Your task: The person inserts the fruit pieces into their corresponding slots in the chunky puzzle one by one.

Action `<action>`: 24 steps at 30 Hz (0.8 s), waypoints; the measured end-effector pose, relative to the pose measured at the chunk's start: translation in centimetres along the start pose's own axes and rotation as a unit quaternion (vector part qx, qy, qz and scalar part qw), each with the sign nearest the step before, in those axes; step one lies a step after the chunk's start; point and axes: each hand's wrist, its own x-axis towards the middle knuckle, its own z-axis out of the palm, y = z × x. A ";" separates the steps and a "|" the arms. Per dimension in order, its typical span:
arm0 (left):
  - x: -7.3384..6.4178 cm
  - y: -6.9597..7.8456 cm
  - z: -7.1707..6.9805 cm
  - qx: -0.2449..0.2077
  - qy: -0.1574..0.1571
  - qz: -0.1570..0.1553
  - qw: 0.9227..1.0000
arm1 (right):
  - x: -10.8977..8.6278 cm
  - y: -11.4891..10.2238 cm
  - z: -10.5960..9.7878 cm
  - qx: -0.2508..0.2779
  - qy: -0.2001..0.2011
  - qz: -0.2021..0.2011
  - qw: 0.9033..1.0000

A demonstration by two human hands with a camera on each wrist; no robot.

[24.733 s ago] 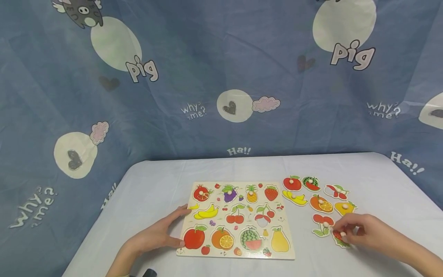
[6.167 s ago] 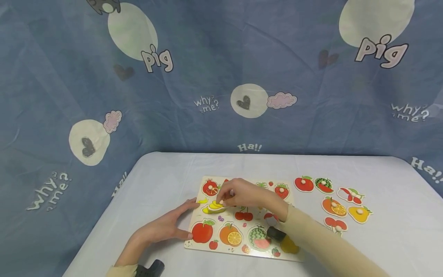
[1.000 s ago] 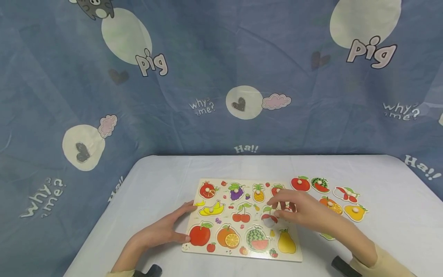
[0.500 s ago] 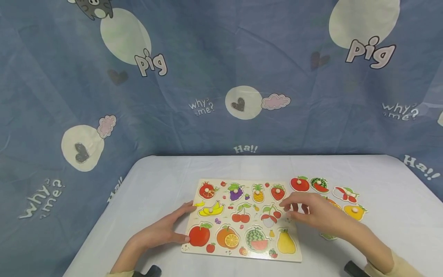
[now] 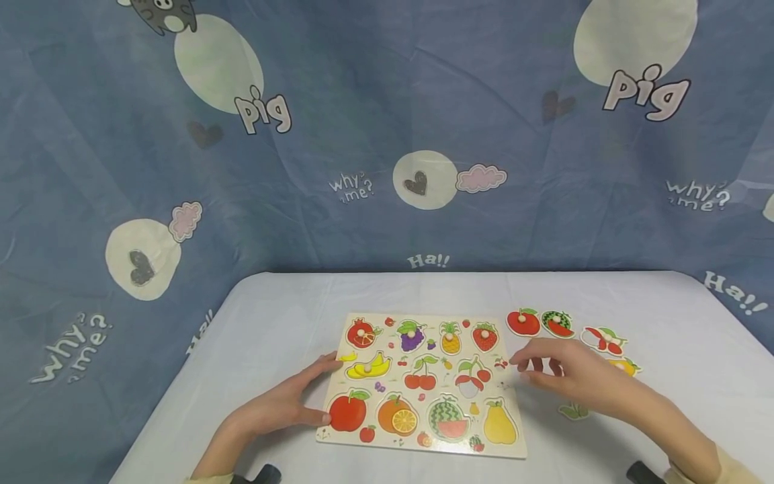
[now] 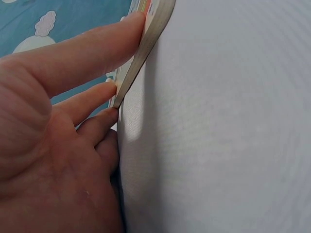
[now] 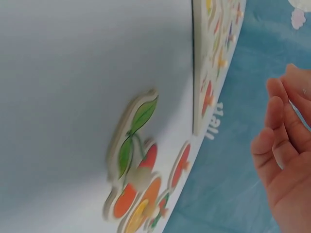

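Remotely, I see the left hand (image 5: pixel 281 409), thumb and fingers spread apart, touching the left edge of a pale, rectangular wooden fruit board (image 5: pixel 447 380), lower centre of the head view. Just off its right edge, the right hand (image 5: pixel 565 374) has loosely bent fingers, thumb slightly apart from index, partly hiding a red-and-green wooden cherry piece (image 5: pixel 573 411), lower right.
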 end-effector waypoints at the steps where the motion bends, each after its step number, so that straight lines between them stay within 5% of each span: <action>1: 0.0 0.0 0.0 0.000 -0.001 0.000 1.000 | -0.2 0.1 -0.1 -0.001 -0.001 0.005 1.000; 24: 0.0 0.1 0.0 -0.001 -0.004 0.007 1.000 | -3.9 3.3 -0.7 -0.014 0.039 0.020 0.999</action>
